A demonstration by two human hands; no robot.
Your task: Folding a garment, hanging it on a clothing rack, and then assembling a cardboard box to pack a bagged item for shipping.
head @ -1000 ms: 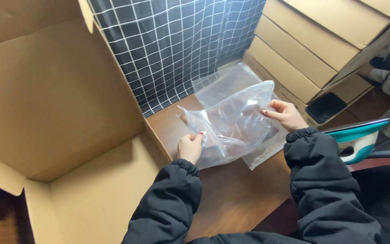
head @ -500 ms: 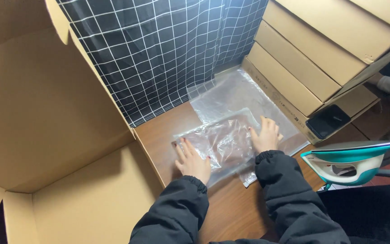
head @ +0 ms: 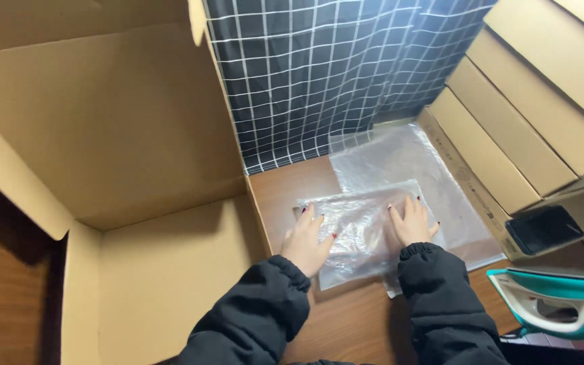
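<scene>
Wooden surface (head: pixel 346 324), brown, boxed in by cardboard on both sides. Far left: large open cardboard box (head: pixel 116 135), flaps up, interior bare. Behind, centre: black cloth with white grid (head: pixel 326 74), hanging down to surface edge. Left hand (head: pixel 307 242) flat on left end of crinkled clear plastic bag (head: pixel 359 230), fingers (head: pixel 305 217) spread and extended, gripping nothing, dark-painted nails visible. Bag lying flat on surface, overlapping a second, smoother clear plastic sheet (head: pixel 407 162) behind it. Right hand (head: pixel 410 222) flat on right part of bag, fingers likewise open, pressed down. Both arms in black padded sleeves. Right: stacked flat cardboard boxes (head: pixel 522 115), dark phone (head: pixel 542 228) resting on one. Bottom right corner: teal-and-white iron (head: pixel 555 301).
</scene>
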